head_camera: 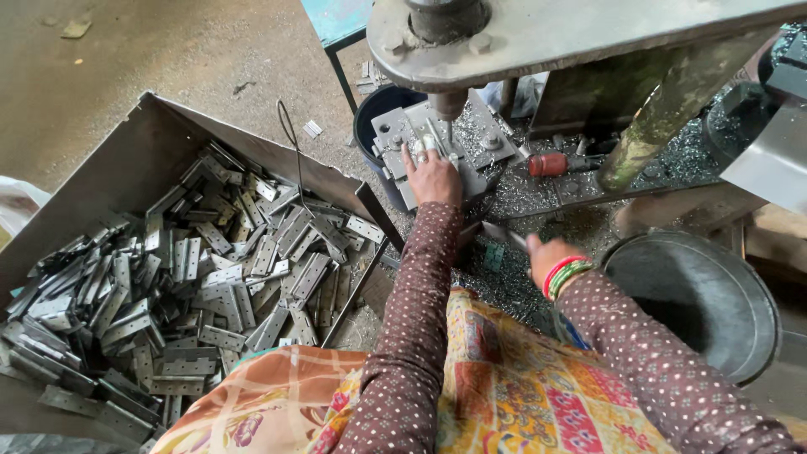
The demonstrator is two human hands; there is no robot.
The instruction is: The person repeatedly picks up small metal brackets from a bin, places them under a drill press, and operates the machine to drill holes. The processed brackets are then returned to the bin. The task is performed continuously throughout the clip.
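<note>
While the left hand (pixel 433 175) lies flat, fingers spread, on a metal hinge plate (pixel 439 143) set in the press fixture (pixel 471 139), the punch tip (pixel 448 108) hangs right above those fingertips at twelve o'clock of the hand. Over at four o'clock from the fixture, the right hand (pixel 546 256) is closed around a slim metal handle (pixel 504 235), bangles (pixel 565 274) bright on the wrist. Metal shavings (pixel 538 189) litter the machine bed around the fixture, and a red-handled tool (pixel 551 164) lies at three o'clock of it. At nine o'clock sits a big sheet-metal tray (pixel 168 126) heaped with grey hinge leaves (pixel 210 286). A round steel basin (pixel 702 294) waits at five o'clock, beside the right forearm.
</note>
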